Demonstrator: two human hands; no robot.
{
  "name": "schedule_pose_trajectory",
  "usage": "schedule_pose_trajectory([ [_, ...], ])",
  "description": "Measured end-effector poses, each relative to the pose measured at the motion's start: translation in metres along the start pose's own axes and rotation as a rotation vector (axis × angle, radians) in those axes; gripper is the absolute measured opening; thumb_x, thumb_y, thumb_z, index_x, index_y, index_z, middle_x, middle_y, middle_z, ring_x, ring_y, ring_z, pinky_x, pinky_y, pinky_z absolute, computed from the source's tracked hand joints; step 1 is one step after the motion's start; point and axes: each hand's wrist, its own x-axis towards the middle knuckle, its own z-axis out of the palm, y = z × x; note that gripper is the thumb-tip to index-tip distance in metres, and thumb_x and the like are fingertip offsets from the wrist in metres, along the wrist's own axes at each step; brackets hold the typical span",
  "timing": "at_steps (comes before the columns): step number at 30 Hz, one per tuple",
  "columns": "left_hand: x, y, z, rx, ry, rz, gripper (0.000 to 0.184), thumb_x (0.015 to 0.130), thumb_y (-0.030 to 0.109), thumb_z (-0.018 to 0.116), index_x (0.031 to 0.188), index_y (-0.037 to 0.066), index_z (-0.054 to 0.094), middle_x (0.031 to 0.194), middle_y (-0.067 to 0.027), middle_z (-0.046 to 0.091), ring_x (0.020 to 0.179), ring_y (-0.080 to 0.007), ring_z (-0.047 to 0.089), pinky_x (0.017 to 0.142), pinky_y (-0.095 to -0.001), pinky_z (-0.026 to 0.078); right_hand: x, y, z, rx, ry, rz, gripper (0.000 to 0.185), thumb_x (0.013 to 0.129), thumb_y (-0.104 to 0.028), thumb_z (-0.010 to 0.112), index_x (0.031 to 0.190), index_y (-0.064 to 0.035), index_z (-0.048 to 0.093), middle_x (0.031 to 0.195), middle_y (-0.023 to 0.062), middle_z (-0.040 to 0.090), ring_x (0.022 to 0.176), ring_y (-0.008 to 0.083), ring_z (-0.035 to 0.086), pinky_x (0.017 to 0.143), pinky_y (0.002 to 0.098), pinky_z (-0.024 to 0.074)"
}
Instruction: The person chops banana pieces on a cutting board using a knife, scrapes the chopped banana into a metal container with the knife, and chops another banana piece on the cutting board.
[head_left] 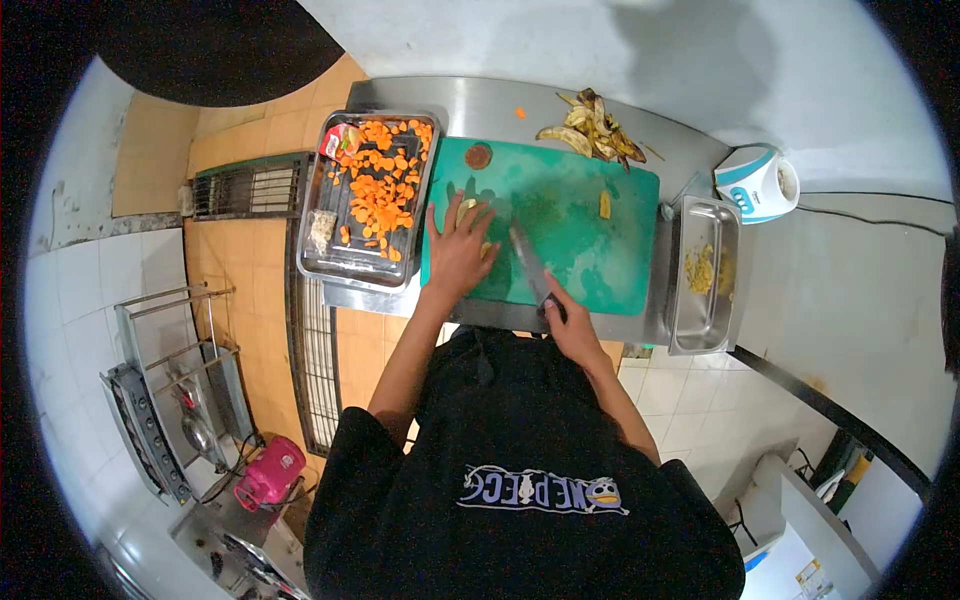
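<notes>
My right hand point(572, 325) is closed around the handle of a kitchen knife point(530, 262), whose blade points away from me over the green cutting board point(600, 265). To its left, my left hand point(461, 250) lies with fingers spread on the board. Pale yellow pieces point(466, 208), which look like banana, show between and beside those fingers, partly covered by them. Another yellow piece point(605, 206) sits alone on the right part of the board. A small round brown item point(478, 155) rests near the board's far left corner.
Left of the board stands a clear tray point(308, 240) with carrot slices point(385, 185) and small packets. Banana peels point(592, 128) lie behind the board. On the right are a steel pan point(708, 338) holding yellow bits and a white-and-blue appliance point(757, 185). A wall rises behind the counter.
</notes>
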Motion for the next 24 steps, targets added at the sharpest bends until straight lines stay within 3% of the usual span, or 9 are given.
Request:
schedule_pose_trajectory([
  [6,-0.001,0.0,0.012,-0.012,-0.018,0.015,0.049,0.086,0.033,0.076,0.131,0.017,0.067,0.145,0.0001,0.055,0.151,-0.0286,0.03,0.122,-0.0679,0.01,0.008,0.011,-0.036,0.004,0.171,0.243,0.054,0.104,-0.012,0.049,0.157,-0.0156,0.042,0.138,0.0277,0.06,0.122,0.0463,0.062,0.106,0.0452,0.0486],
  [10,-0.004,-0.001,0.016,0.019,-0.068,0.005,0.049,0.086,0.034,0.076,0.131,0.018,0.067,0.145,0.0006,0.055,0.151,-0.0279,0.031,0.12,-0.0689,0.013,0.006,-0.01,-0.002,-0.016,-0.023,0.214,0.055,0.103,-0.011,0.05,0.157,-0.0179,0.043,0.139,0.0283,0.058,0.124,0.0482,0.059,0.107,0.0477,0.0478],
  [11,-0.004,-0.003,0.018,0.043,-0.09,0.002,0.049,0.087,0.036,0.074,0.133,0.021,0.066,0.148,0.0018,0.053,0.151,-0.0284,0.03,0.119,-0.0693,0.014,0.005,-0.006,0.009,-0.034,0.012,0.104,0.052,0.104,-0.015,0.053,0.156,-0.0146,0.046,0.133,0.0241,0.066,0.115,0.0326,0.067,0.104,0.0377,0.0466],
  [12,-0.002,-0.004,0.017,0.068,-0.111,-0.001,0.05,0.088,0.039,0.073,0.134,0.024,0.065,0.15,0.0031,0.051,0.151,-0.0289,0.03,0.119,-0.0696,0.014,0.004,-0.005,0.009,-0.033,0.015,0.101,0.052,0.104,-0.015,0.053,0.156,-0.0146,0.046,0.133,0.0241,0.066,0.115,0.0326,0.067,0.104,0.0377,0.0466],
  [14,-0.001,-0.004,0.013,0.038,-0.079,0.01,0.048,0.087,0.035,0.075,0.132,0.02,0.066,0.148,0.0017,0.052,0.151,-0.0284,0.031,0.117,-0.0685,0.017,0.007,-0.001,0.003,0.066,0.008,0.09,0.053,0.102,-0.011,0.053,0.155,-0.0118,0.046,0.137,0.0279,0.061,0.127,0.0439,0.061,0.11,0.0426,0.0461],
  [16,-0.003,-0.005,0.009,0.006,-0.057,0.012,0.047,0.087,0.031,0.076,0.13,0.017,0.068,0.146,0.0003,0.054,0.15,-0.0278,0.031,0.116,-0.0674,0.02,0.021,0.002,-0.011,0.03,0.18,-0.056,0.053,0.103,-0.013,0.054,0.154,-0.0087,0.045,0.13,0.0283,0.065,0.119,0.0414,0.066,0.106,0.042,0.0488],
  [18,-0.006,-0.006,0.009,-0.05,-0.082,-0.002,0.048,0.089,0.032,0.073,0.135,0.022,0.064,0.152,0.0016,0.049,0.151,-0.029,0.03,0.115,-0.0706,0.021,0.036,-0.016,-0.038,-0.024,0.097,0.306,0.053,0.103,-0.016,0.053,0.156,-0.0149,0.045,0.124,0.0286,0.068,0.11,0.044,0.069,0.102,0.045,0.0511],
  [21,-0.006,-0.004,0.008,-0.106,-0.013,-0.03,0.049,0.089,0.027,0.074,0.136,0.022,0.063,0.15,0.0011,0.051,0.15,-0.0294,0.032,0.114,-0.0673,0.023,0.031,-0.02,-0.021,-0.122,-0.003,0.371,0.053,0.104,-0.018,0.053,0.156,-0.0224,0.045,0.121,0.0281,0.069,0.104,0.0466,0.069,0.099,0.0462,0.0528],
  [24,-0.009,-0.006,0.005,-0.175,0.061,-0.098,0.051,0.087,0.025,0.076,0.136,0.023,0.063,0.146,0.0007,0.054,0.147,-0.0302,0.036,0.114,-0.063,0.025,0.015,-0.007,0.004,-0.093,-0.011,0.1,0.054,0.103,-0.019,0.053,0.156,-0.0273,0.045,0.122,0.0277,0.069,0.105,0.0483,0.068,0.099,0.0454,0.0529],
])
